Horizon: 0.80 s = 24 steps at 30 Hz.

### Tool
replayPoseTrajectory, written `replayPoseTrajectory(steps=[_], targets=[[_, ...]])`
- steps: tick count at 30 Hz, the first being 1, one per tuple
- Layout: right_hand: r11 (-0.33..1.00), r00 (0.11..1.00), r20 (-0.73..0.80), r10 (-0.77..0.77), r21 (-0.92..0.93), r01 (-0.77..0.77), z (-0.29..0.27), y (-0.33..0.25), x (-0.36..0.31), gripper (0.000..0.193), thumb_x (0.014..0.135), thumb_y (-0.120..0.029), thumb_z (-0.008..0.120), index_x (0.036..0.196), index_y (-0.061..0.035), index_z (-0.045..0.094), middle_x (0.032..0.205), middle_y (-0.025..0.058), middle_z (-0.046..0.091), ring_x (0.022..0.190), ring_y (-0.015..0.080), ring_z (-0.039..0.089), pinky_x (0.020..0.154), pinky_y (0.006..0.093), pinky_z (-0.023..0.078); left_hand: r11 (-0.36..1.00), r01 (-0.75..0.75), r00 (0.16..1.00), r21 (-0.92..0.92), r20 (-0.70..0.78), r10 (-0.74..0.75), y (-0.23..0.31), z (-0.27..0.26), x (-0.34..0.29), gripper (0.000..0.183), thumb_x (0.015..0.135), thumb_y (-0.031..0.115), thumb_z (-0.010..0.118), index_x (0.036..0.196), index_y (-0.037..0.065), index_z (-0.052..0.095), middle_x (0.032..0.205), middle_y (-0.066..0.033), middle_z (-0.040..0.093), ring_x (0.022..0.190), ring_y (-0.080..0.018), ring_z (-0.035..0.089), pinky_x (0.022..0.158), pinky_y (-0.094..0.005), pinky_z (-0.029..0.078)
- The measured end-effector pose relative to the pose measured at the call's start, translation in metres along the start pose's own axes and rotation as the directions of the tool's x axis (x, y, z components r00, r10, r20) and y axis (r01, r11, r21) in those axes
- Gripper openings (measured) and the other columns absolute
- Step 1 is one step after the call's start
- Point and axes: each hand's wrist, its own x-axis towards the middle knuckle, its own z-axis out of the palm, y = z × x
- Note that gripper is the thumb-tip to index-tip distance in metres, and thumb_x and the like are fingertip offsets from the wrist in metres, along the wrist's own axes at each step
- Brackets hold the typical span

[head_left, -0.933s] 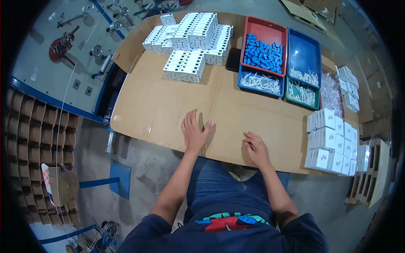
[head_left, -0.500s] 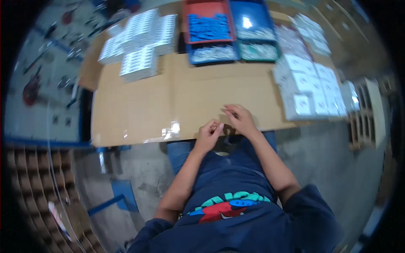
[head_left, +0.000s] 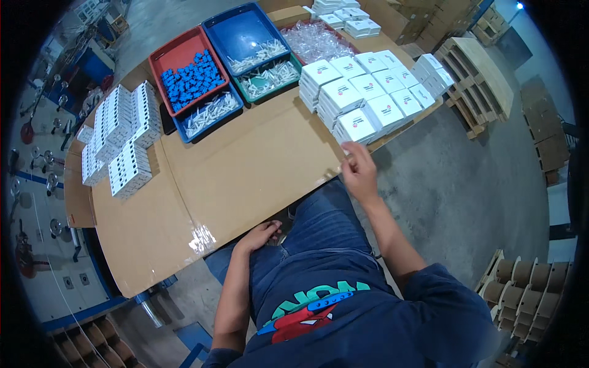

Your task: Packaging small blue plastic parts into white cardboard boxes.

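Observation:
My right hand (head_left: 359, 175) is over the table's near right edge, just in front of the stacked white boxes (head_left: 357, 122). Its fingers are slightly bent and apart, and nothing shows in them. My left hand (head_left: 261, 236) is low over my lap, by the near edge of the cardboard-covered table (head_left: 245, 165). Its fingers are loosely bent and apart, with no object visible in them. The white boxes are flat and square, piled in several columns, with a small mark on each lid.
Blocks of white packs with dark dots (head_left: 130, 165) stand at the left. Farther back are a red tray (head_left: 161, 56) of blue parts, blue (head_left: 211, 24) and green (head_left: 248, 98) trays of small white pieces, and clear plastic pieces (head_left: 313, 42). A wooden pallet (head_left: 472, 80) stands right.
The view has swung toward the right. My hands, close together before, have parted: the right moved toward the white boxes, the left dropped to my lap.

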Motion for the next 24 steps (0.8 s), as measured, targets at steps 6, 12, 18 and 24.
replayPoseTrajectory(steps=[6, 12, 18, 24], targets=[[0.972, 0.997, -0.059, 0.059, -0.224, -0.07, -0.021, 0.019, 0.023, 0.05, 0.088, -0.006, 0.07, 0.136, -0.0083, 0.057, 0.151, 0.0095, 0.05, 0.062, 0.0145, 0.06, 0.057, 0.0272, 0.05, 0.992, 0.104, 0.993, -0.07, 0.071, -0.099, 0.008, -0.004, 0.003, 0.048, 0.107, 0.036, 0.05, 0.138, -0.001, 0.054, 0.114, -0.0058, 0.064, 0.094, -0.0137, 0.06, 0.088, -0.0268, 0.05], [0.976, 0.997, 0.024, 0.073, -0.205, -0.067, -0.015, 0.043, 0.026, 0.06, 0.09, -0.009, 0.072, 0.146, -0.009, 0.052, 0.156, 0.0121, 0.045, 0.073, 0.0151, 0.065, 0.058, 0.0268, 0.052, 0.998, -0.053, 0.996, -0.014, 0.065, 0.054, 0.029, 0.009, -0.009, 0.048, 0.107, 0.036, 0.051, 0.139, 0.0, 0.054, 0.125, -0.0096, 0.064, 0.117, -0.0162, 0.058, 0.101, -0.0271, 0.044], [0.965, 1.0, 0.014, -0.022, -0.259, 0.025, -0.014, 0.043, 0.026, 0.045, 0.091, -0.003, 0.07, 0.135, -0.0035, 0.061, 0.148, 0.0136, 0.053, 0.095, 0.0185, 0.07, 0.066, 0.0272, 0.056, 0.983, -0.169, 0.985, 0.072, 0.046, 0.166, 0.048, 0.008, -0.026, 0.051, 0.109, 0.037, 0.046, 0.14, -0.002, 0.052, 0.129, -0.011, 0.063, 0.12, -0.0185, 0.058, 0.106, -0.0302, 0.042], [0.965, 0.986, 0.006, -0.166, -0.206, 0.164, -0.012, 0.047, 0.021, 0.043, 0.091, 0.001, 0.07, 0.133, 0.0024, 0.06, 0.144, 0.017, 0.056, 0.104, 0.0243, 0.069, 0.077, 0.0301, 0.06, 0.988, -0.129, 0.992, 0.088, 0.014, 0.129, 0.078, 0.014, -0.05, 0.049, 0.107, 0.037, 0.05, 0.139, 0.001, 0.055, 0.129, -0.0101, 0.064, 0.12, -0.0172, 0.057, 0.102, -0.0294, 0.043]])
